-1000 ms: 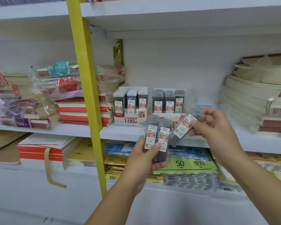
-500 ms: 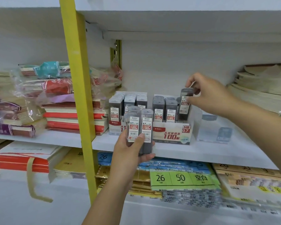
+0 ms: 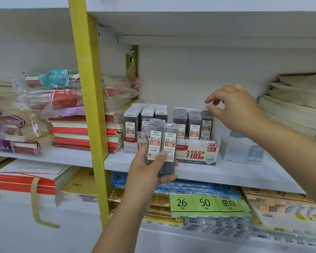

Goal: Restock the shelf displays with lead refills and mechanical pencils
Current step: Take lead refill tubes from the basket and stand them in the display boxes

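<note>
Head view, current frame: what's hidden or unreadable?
1. 0.5 display box: head view, front label mostly covered by the two lead cases in the left hand.
2. 0.7 display box: head view, the front row hides how many cases stand behind it.
3. Clear box: head view, blurred, partly behind the right forearm; contents unclear.
4. Lower-shelf packs: head view, small print blurred.

Rt-most case [image 3: 206, 126] sits just under my right hand [image 3: 235, 110] fingers [image 3: 214, 109], in the 0.7 box [image 3: 195, 156]; 0.5 box [image 3: 130, 147] left of them; two cases [image 3: 161, 143] nearer me, in my left hand [image 3: 150, 170].
</note>
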`<move>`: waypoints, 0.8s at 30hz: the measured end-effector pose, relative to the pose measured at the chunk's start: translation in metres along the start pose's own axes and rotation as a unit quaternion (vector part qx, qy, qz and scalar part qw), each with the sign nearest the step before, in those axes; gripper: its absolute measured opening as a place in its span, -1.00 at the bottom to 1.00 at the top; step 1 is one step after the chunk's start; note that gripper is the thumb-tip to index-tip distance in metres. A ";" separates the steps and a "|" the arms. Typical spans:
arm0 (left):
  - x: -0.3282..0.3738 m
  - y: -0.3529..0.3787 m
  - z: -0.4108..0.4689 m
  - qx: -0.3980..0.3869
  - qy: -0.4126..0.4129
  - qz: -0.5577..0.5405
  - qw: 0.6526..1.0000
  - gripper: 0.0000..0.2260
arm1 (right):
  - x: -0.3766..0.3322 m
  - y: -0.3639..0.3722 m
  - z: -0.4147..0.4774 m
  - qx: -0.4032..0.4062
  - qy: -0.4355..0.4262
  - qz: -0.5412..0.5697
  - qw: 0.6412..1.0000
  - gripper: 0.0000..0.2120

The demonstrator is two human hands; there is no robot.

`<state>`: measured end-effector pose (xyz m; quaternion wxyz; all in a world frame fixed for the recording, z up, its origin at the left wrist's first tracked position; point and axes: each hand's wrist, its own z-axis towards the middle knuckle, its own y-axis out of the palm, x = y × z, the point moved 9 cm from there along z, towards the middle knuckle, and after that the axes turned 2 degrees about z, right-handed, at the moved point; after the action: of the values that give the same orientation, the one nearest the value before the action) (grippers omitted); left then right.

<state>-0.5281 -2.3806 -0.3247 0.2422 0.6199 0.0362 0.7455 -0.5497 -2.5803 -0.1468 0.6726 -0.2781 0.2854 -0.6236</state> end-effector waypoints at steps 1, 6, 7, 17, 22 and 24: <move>0.001 0.001 -0.001 -0.006 -0.002 0.001 1.000 -0.77 | -0.007 -0.009 -0.011 0.030 0.006 0.073 0.997 -0.89; 0.002 0.013 -0.008 -0.052 -0.010 0.011 0.999 -0.76 | -0.056 0.027 -0.062 -0.130 0.069 0.347 0.926 -0.78; 0.002 0.016 -0.010 -0.059 -0.010 0.014 0.998 -0.77 | -0.060 0.034 -0.066 -0.145 0.080 0.370 0.914 -0.78; -0.006 0.011 -0.005 -0.040 -0.018 0.032 0.999 -0.86 | 0.003 -0.037 -0.025 0.066 0.070 0.310 0.946 -0.78; -0.007 0.013 -0.002 -0.039 -0.013 0.053 0.998 -0.85 | 0.005 -0.007 -0.009 -0.030 0.020 0.117 0.993 -0.72; -0.007 0.014 -0.001 -0.041 -0.013 0.056 0.997 -0.84 | 0.008 0.010 -0.009 -0.061 0.020 0.095 0.993 -0.73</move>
<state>-0.5329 -2.3955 -0.3263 0.2258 0.6200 -0.0326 0.7507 -0.5484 -2.5880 -0.1606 0.7047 -0.2772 0.3613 -0.5441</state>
